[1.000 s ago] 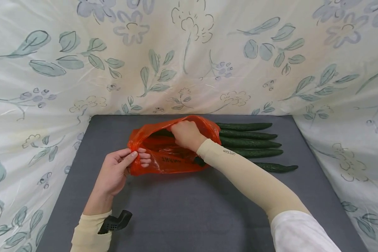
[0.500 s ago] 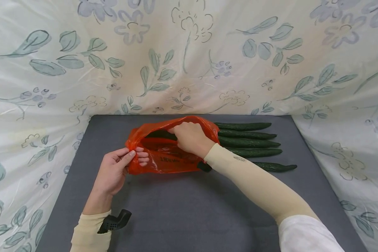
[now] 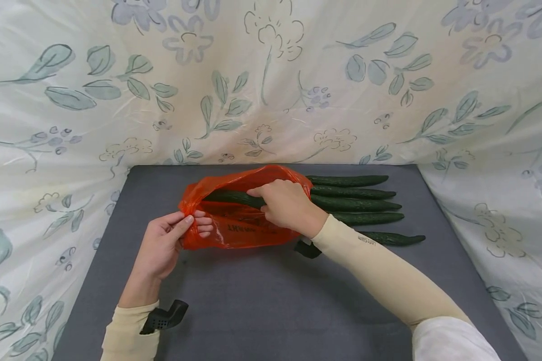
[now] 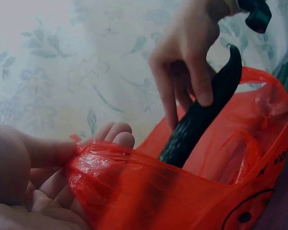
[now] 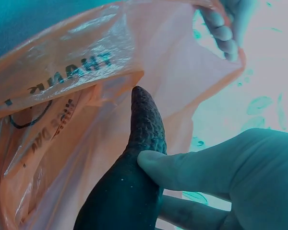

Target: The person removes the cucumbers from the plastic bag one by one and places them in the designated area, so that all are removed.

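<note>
A red plastic bag [image 3: 235, 230] with black print lies on its side, its mouth facing me. My left hand [image 3: 164, 240] pinches the gathered left end of its rim between thumb and fingers. Within the mouth, my right hand [image 3: 293, 205] grips a dark green cucumber [image 3: 235, 197] near one end. In the left wrist view the cucumber [image 4: 201, 120] slants down into the bag, with the right thumb and fingers on either side of it. The right wrist view has the thumb pressed on the bumpy skin of the cucumber [image 5: 146, 124].
Several more cucumbers [image 3: 357, 205] lie side by side to the right of the bag, their left ends hidden behind it and the right arm. The grey table [image 3: 253, 311] meets a floral curtain [image 3: 271, 100] at the back and sides.
My right hand has drawn slightly right and toward me, and more of the cucumber shows in the bag's mouth. My left hand has stayed nearly still on the rim.
</note>
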`<action>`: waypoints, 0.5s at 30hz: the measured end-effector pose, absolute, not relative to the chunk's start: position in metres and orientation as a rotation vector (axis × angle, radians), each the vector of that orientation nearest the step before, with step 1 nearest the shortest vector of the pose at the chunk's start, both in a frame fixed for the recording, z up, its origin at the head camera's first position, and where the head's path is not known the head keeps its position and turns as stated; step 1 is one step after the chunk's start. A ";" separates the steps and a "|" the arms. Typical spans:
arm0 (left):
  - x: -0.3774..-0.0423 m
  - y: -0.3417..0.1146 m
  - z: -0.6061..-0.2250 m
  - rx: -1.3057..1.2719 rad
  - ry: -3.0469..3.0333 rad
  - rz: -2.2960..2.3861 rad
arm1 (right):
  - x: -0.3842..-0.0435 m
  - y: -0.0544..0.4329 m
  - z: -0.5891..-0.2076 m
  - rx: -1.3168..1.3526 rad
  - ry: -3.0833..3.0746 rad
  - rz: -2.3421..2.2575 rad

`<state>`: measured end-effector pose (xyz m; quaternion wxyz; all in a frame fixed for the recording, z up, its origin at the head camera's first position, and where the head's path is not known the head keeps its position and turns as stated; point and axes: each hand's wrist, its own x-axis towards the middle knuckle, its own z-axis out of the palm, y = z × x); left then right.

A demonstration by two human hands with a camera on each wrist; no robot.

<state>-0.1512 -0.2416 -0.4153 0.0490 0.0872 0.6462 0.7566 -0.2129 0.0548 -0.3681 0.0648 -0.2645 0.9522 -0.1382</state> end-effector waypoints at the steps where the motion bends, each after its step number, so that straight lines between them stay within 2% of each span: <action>1: -0.151 -0.242 -0.416 0.271 1.964 2.307 | -0.211 0.057 -0.368 -0.801 2.879 -0.429; 15: -0.156 -0.241 -0.419 0.329 1.931 2.298 | -0.179 0.088 -0.356 -0.842 2.893 -0.569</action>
